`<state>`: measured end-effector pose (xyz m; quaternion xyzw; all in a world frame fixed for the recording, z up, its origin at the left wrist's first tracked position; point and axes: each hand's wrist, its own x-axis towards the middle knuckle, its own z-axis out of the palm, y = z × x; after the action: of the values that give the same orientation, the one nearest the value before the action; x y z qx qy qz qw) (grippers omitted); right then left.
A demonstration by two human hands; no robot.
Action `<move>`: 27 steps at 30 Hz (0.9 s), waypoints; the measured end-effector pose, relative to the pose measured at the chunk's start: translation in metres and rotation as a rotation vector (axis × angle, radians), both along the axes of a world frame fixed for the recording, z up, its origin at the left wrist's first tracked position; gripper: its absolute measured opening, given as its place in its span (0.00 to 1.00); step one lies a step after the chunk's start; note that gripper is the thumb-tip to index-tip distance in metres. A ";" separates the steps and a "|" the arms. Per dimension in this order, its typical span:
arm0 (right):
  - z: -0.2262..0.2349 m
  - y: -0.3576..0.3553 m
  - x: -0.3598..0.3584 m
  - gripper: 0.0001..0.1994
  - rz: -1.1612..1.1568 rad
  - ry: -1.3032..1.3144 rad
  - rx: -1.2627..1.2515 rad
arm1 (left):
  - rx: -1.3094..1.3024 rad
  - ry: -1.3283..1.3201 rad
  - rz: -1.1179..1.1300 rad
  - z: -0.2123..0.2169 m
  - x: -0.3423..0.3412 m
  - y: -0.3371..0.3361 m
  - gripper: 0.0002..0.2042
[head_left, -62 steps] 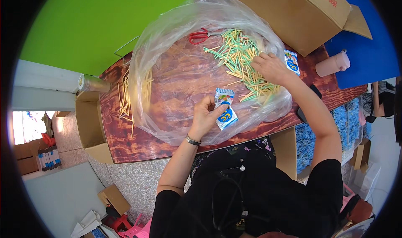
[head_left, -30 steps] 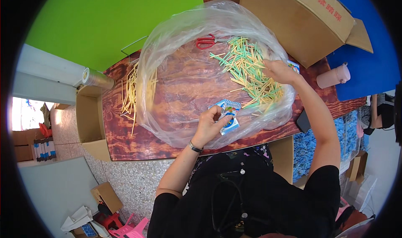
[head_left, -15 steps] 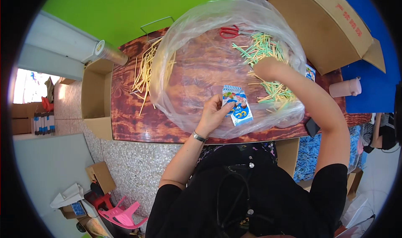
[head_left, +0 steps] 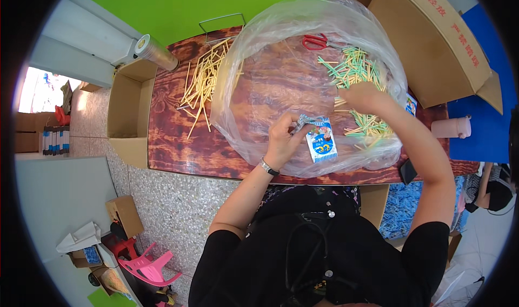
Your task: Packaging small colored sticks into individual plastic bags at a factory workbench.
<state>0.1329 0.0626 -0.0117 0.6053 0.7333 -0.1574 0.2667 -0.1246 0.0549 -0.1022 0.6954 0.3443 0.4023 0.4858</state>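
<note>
My left hand [head_left: 285,139] pinches the top of a small blue-and-white printed packet [head_left: 323,143], with the thumb and fingers at its upper corner. The packet's top edge is bent and gapes a little. Off to the right, my right hand [head_left: 361,97] is curled down among thin green and pale-yellow sticks [head_left: 357,69]. Short stick ends poke out beside its fingers; the fingertips themselves are hidden. More sticks lie just below that hand. All of this rests on a wide clear plastic bag [head_left: 270,99] spread over the table.
Red-handled scissors [head_left: 314,41] lie at the bag's far side. Loose longer yellow sticks [head_left: 203,80] spread at the left of the brown patterned table [head_left: 178,145]. A cardboard box [head_left: 432,42] stands at the back right, near a pink bottle [head_left: 451,127]. A dark phone-like object [head_left: 408,171] sits at the near edge.
The view has shifted a little. My left hand has moved up to the packet's top, whose edge now bends and gapes. My right hand stays at the stick pile, its fingers curled.
</note>
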 end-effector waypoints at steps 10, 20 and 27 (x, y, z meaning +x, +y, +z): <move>0.097 -0.018 -0.032 0.11 0.101 0.669 0.057 | 0.255 0.038 0.144 0.025 0.013 0.007 0.14; 0.101 -0.016 -0.052 0.10 0.126 0.551 0.167 | 0.116 0.035 0.180 0.023 0.011 0.004 0.16; 0.102 -0.011 -0.047 0.11 0.179 0.639 0.244 | 0.215 -0.021 0.234 0.027 0.012 0.004 0.18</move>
<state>0.0856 0.0513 0.0898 0.4861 0.8433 -0.2262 -0.0377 -0.1129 0.0589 -0.0752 0.6942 0.3730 0.4980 0.3620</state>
